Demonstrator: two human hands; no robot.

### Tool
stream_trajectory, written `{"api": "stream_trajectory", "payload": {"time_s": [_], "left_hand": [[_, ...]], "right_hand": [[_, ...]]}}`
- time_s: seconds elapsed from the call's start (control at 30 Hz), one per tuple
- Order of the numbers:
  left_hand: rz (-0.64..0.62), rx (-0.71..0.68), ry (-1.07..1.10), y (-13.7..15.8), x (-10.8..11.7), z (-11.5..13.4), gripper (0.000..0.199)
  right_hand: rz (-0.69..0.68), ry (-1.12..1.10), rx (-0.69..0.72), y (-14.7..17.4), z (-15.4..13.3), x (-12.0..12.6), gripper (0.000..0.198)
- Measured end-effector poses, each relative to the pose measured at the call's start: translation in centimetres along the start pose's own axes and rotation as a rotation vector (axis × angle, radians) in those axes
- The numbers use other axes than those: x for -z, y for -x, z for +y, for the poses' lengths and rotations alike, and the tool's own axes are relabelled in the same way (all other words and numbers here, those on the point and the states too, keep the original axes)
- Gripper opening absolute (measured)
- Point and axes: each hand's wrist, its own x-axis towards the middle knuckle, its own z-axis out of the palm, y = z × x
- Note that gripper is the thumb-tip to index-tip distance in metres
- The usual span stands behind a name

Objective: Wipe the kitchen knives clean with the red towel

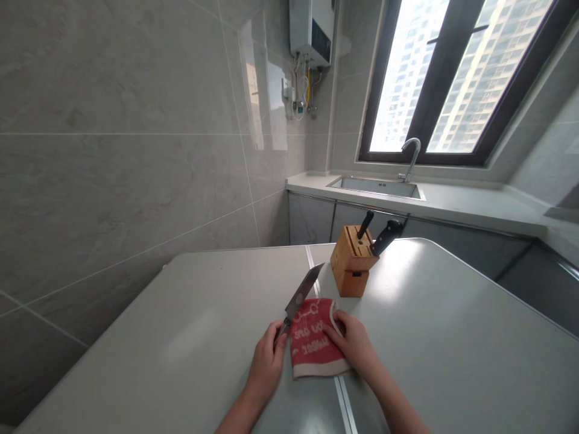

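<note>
My left hand [268,360] is closed around the handle of a kitchen knife [302,294], whose broad blade points up and away to the right. A folded red towel [312,343] with white lettering and a pale border lies just right of the handle. Pinched at its right edge, the towel is in my right hand [355,343], thumb on top and the other fingers partly hidden. The blade's lower part is beside the towel's upper left corner; I cannot tell if they touch. Beyond the towel stands a wooden knife block [353,262] with black-handled tools in its slots.
The white table [203,325] has a pale seam strip [344,404] running through it. Behind it is a counter [470,205] with a sink [380,187] and a faucet [411,158] under the window. A water heater [312,33] hangs on the tiled wall.
</note>
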Motion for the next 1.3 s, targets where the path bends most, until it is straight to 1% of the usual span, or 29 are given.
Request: {"api": "stream_trajectory", "payload": {"time_s": [0.1,0.23,0.3,0.37,0.43,0.5,0.57,0.6,0.67,0.73,0.9,1.03,1.1,1.2,1.3], "left_hand": [[-0.028,-0.003,-0.041,0.1,-0.1,-0.1,0.027],[-0.069,-0.025,-0.077,0.2,-0.2,0.0,0.027],[-0.103,-0.038,-0.093,0.2,-0.2,0.1,0.026],[-0.137,-0.047,-0.107,0.3,-0.2,0.2,0.025],[-0.164,-0.051,-0.117,0.4,-0.2,0.4,0.024],[-0.185,-0.052,-0.122,0.4,-0.2,0.4,0.024],[-0.201,-0.05,-0.12,0.4,-0.2,0.4,0.024],[-0.205,-0.05,-0.116,0.4,-0.2,0.4,0.023],[-0.206,-0.051,-0.107,0.3,-0.2,0.5,0.023],[-0.205,-0.051,-0.099,0.3,-0.2,0.6,0.023],[-0.26,-0.084,-0.069,0.4,0.2,1.5,0.021],[-0.322,-0.125,-0.05,0.7,0.4,2.1,0.019],[-0.346,-0.141,-0.046,0.7,0.4,2.2,0.018],[-0.368,-0.16,-0.034,0.7,0.4,2.4,0.018],[-0.375,-0.167,-0.036,0.6,0.4,2.6,0.019]], "right_hand": [[-0.041,-0.391,-0.073,-0.1,-0.4,0.0,0.025],[-0.092,-0.951,-0.307,0.1,-1.1,-0.1,0.029],[-0.092,-1.163,-0.41,0.3,-1.4,-0.2,0.027],[-0.088,-1.324,-0.475,0.3,-1.8,-0.4,0.023],[-0.096,-1.46,-0.5,0.3,-2.0,-0.6,0.019],[-0.143,-1.589,-0.494,0.2,-2.1,-0.7,0.017],[-0.21,-1.692,-0.458,0.2,-1.9,-0.8,0.019],[-0.239,-1.721,-0.431,0.2,-1.9,-0.9,0.023],[-0.261,-1.73,-0.37,0.3,-1.8,-1.0,0.033],[-0.248,-1.684,-0.337,0.4,-2.0,-1.2,0.037],[-0.237,-1.51,-0.339,0.9,-2.7,-1.9,0.034],[-0.231,-1.371,-0.333,1.3,-2.5,-2.5,0.024],[-0.247,-1.276,-0.317,1.5,-2.3,-2.8,0.023],[-0.238,-1.133,-0.288,1.8,-2.3,-3.0,0.025],[-0.246,-1.053,-0.284,1.9,-2.6,-2.9,0.021]]}}
